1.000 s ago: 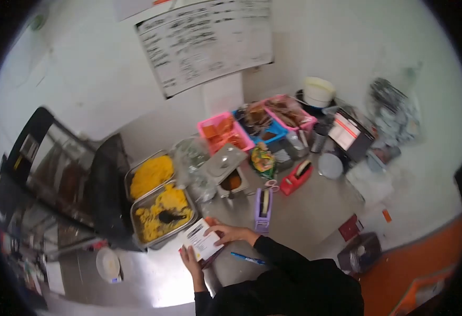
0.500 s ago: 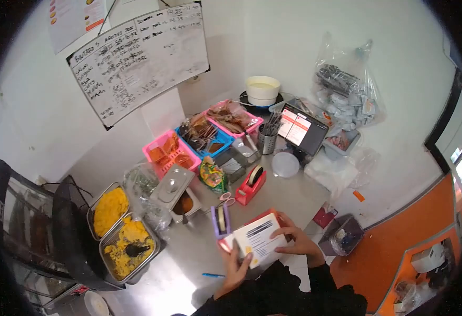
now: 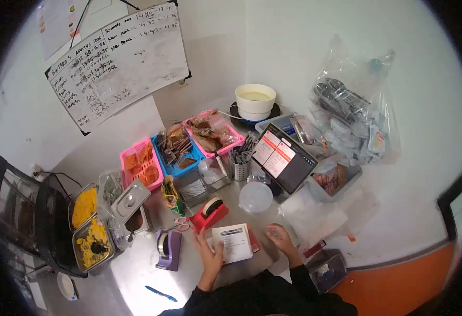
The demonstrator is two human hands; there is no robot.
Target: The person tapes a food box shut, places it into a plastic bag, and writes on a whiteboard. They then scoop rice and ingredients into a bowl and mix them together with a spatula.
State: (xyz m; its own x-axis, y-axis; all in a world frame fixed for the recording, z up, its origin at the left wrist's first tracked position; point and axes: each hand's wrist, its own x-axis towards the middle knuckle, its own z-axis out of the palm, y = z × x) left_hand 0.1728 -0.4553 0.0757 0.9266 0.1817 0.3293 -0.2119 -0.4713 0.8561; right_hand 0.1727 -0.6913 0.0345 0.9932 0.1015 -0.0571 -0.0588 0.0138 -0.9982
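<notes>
A white box with a printed label [image 3: 233,244] is at the front of the metal table, with a red item [image 3: 253,239] showing along its right side. My left hand [image 3: 210,258] is at the box's left edge, thumb over the front and fingers along the side. My right hand [image 3: 283,242] is apart from the box, to its right, with loosely bent fingers and nothing visible in them. A purple tape dispenser [image 3: 172,253] stands left of my left hand. Beyond the box are a red tape dispenser [image 3: 210,213] and pink-handled scissors [image 3: 181,224].
Metal trays of yellow food [image 3: 93,245] stand at the left. Pink [image 3: 158,176] and blue baskets [image 3: 181,171] hold packets at the back. A tablet [image 3: 286,160] leans near a round lidded tub [image 3: 255,197]. A blue pen [image 3: 161,293] lies in front.
My right hand has come off the box and moved right. The box now sits farther from my body, with my left hand still at its edge. The camera view has shifted.
</notes>
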